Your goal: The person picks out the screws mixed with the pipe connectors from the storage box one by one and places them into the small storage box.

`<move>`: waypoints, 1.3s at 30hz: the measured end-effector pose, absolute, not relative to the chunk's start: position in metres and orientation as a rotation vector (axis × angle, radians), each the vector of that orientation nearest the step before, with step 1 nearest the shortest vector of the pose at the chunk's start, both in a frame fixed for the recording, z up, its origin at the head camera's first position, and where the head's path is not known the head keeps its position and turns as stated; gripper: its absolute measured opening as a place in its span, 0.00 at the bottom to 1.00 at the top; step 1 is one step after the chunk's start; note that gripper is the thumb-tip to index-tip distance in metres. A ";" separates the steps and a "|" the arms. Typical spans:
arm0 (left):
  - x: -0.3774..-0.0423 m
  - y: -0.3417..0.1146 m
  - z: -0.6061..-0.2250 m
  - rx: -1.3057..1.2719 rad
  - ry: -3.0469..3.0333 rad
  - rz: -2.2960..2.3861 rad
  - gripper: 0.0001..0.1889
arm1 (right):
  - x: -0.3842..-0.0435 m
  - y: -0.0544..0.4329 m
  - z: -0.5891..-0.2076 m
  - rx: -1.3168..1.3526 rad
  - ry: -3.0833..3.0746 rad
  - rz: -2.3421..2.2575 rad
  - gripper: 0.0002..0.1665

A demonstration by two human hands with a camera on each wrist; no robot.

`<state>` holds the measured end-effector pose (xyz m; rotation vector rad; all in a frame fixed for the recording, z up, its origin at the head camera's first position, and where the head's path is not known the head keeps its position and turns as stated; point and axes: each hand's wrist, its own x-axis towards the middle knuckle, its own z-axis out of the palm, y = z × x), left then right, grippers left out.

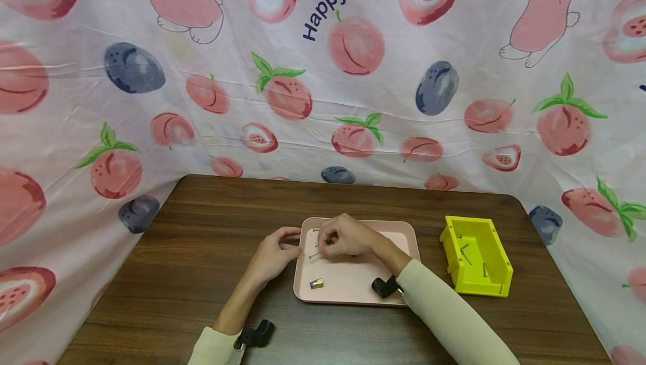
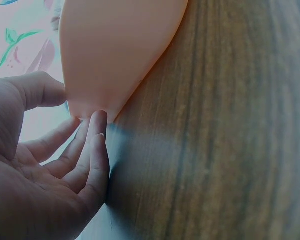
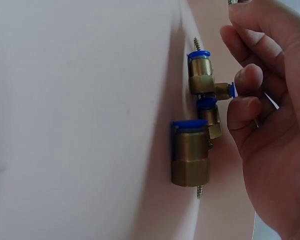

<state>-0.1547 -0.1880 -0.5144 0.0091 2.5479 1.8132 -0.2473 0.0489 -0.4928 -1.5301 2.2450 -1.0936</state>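
Observation:
At the left edge of a pale pink tray (image 1: pixel 353 295), my left hand (image 1: pixel 271 254) rests loosely curved fingers and thumb against the outer wall. In the left wrist view the fingertips (image 2: pixel 99 117) meet that wall low down, with the thumb near the rim. Over the tray's upper left, my right hand (image 1: pixel 345 236) pinches a thin metal screw (image 1: pixel 315 255) between thumb and fingers. The screw's threaded tip (image 3: pixel 232 2) just shows at the top of the right wrist view. Brass fittings with blue collars (image 3: pixel 190 155) lie below this hand, among more screws (image 3: pixel 196 44).
One brass fitting (image 1: pixel 316 283) lies alone at the tray's lower left. Right of the tray stands a yellow bin (image 1: pixel 479 289) with several screws (image 1: pixel 465 254) inside. Everything stands on a dark wooden table (image 1: pixel 227 202), with a fruit-print cloth (image 1: pixel 355 90) behind it.

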 end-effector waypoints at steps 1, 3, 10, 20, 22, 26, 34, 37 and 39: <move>-0.155 -0.188 -0.514 0.008 2.548 1.813 0.23 | -0.248 0.049 -0.493 -1.526 2.246 -1.101 0.08; -0.155 -0.187 -0.514 0.006 2.549 1.813 0.23 | -0.248 0.049 -0.493 -1.511 2.255 -1.106 0.09; -0.154 -0.187 -0.513 0.004 2.551 1.810 0.23 | -0.248 0.051 -0.491 -1.477 2.261 -1.139 0.09; -0.155 -0.187 -0.514 0.009 2.554 1.813 0.23 | -0.248 0.062 -0.484 -1.444 2.261 -1.195 0.07; -0.154 -0.187 -0.514 0.012 2.559 1.809 0.23 | -0.249 0.066 -0.482 -1.423 2.270 -1.201 0.06; -0.154 -0.187 -0.514 0.007 2.565 1.804 0.22 | -0.250 0.074 -0.478 -1.417 2.301 -1.197 0.05; -0.154 -0.186 -0.512 0.001 2.564 1.814 0.22 | -0.254 0.093 -0.470 -1.407 2.379 -1.166 0.05; -0.155 -0.186 -0.513 0.007 2.563 1.814 0.22 | -0.255 0.101 -0.467 -1.409 2.399 -1.166 0.05; -0.155 -0.186 -0.513 0.006 2.562 1.815 0.22 | -0.256 0.106 -0.465 -1.402 2.411 -1.169 0.06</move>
